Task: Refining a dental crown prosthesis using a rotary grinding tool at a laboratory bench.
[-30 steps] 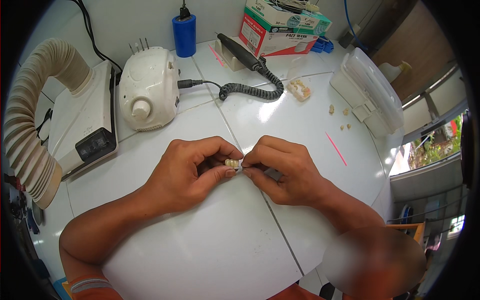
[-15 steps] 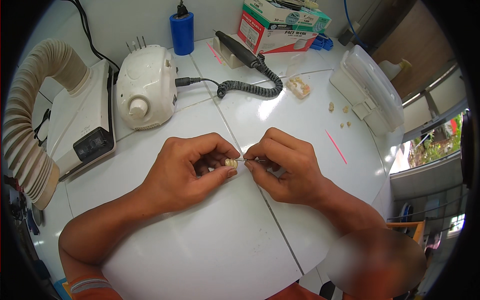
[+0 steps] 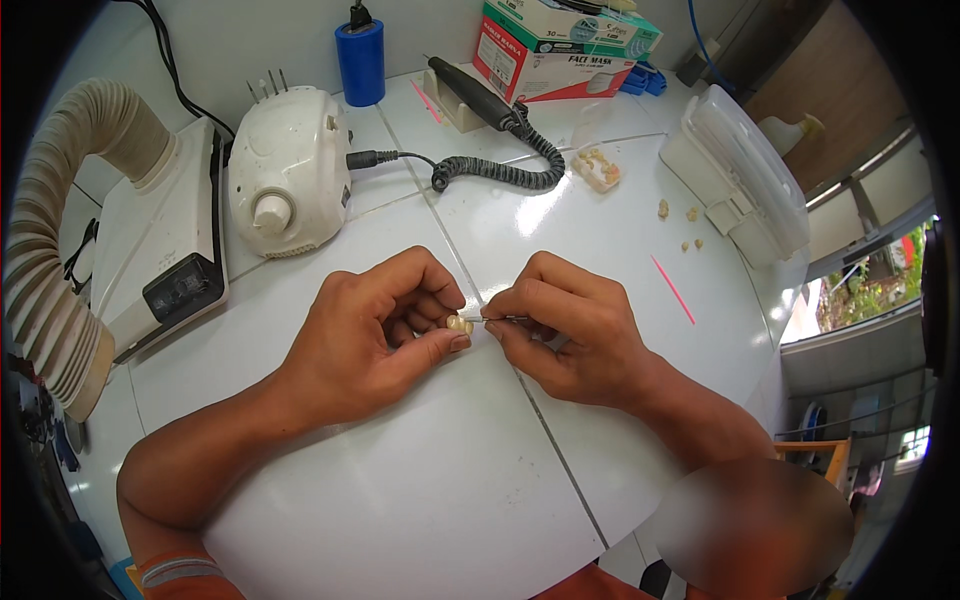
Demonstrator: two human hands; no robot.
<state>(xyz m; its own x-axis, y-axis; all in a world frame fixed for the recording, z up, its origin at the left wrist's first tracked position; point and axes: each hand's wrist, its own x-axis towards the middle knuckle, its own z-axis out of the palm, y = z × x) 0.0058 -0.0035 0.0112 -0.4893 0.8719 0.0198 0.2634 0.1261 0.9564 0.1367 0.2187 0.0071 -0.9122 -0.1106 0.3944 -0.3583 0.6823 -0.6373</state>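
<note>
Over the middle of the white table, my left hand point(image 3: 375, 325) pinches a small, glossy, cream dental crown point(image 3: 459, 324) between thumb and fingers. Its index finger arches above the crown. My right hand point(image 3: 565, 325) is closed on a thin metal hand tool point(image 3: 508, 319), held nearly level. The tool's narrow end points left and meets the crown's right side; whether it touches or enters the piece is too small to tell. My right fingers hide much of the tool's handle.
Behind my hands stand a white control unit point(image 3: 285, 180) and a black handpiece point(image 3: 470, 92) with a coiled cord. A hose-fitted dust extractor point(image 3: 155, 235) is at left. A small box of tooth pieces point(image 3: 597, 170), loose pieces point(image 3: 663, 208), a pink stick point(image 3: 673, 290) and a clear-lidded case point(image 3: 735, 175) lie right.
My left index finger has lifted and drawn back from the crown, so it arches higher. The crown has shifted or turned slightly. My right hand keeps its pinch on the tool.
</note>
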